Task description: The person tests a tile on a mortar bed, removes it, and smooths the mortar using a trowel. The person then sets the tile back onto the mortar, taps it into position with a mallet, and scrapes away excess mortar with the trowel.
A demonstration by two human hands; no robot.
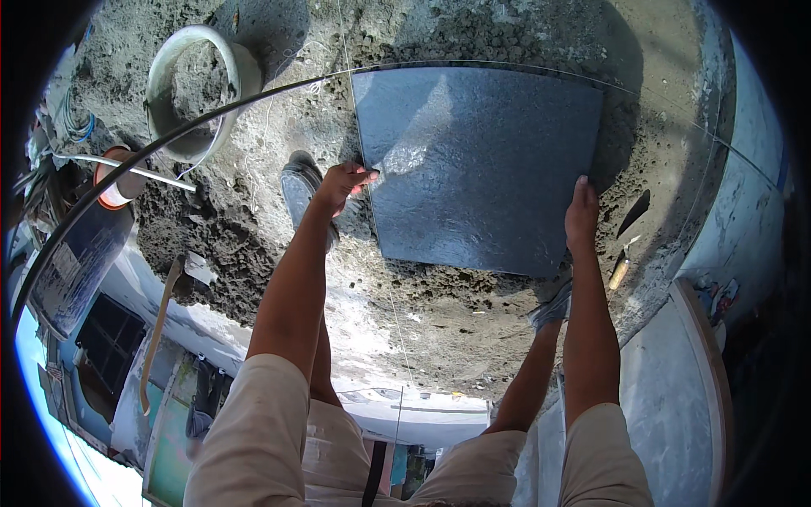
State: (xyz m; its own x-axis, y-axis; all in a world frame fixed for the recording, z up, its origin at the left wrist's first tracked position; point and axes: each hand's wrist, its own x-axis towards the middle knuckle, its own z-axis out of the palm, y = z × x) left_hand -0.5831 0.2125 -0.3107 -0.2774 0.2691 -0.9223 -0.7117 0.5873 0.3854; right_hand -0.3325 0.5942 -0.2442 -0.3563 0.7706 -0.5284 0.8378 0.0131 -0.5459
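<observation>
Left hand (342, 186), as I watch from afar, is at the left edge of a big dark tile (490, 160), its thumb and fingers drawn together beside a thin string (344, 38); I cannot tell whether it pinches the tile, the string or neither. Right hand (581, 215) is at the tile's lower right corner, fingers straight and pointing up along the edge; I cannot tell whether it grips or merely touches.

I see the tile lying on rough grey ground (456, 338), in front of the person and between the two hands; a shoe (300, 190) stands just left of it, another (551, 308) near its lower right corner. Right of the tile lies a trowel (620, 272) with a wooden handle; to the upper left I find a round grey tub (243, 72), crossed by a dark hose (253, 100); below the tub are a bucket (127, 179) and a hoe (159, 338).
</observation>
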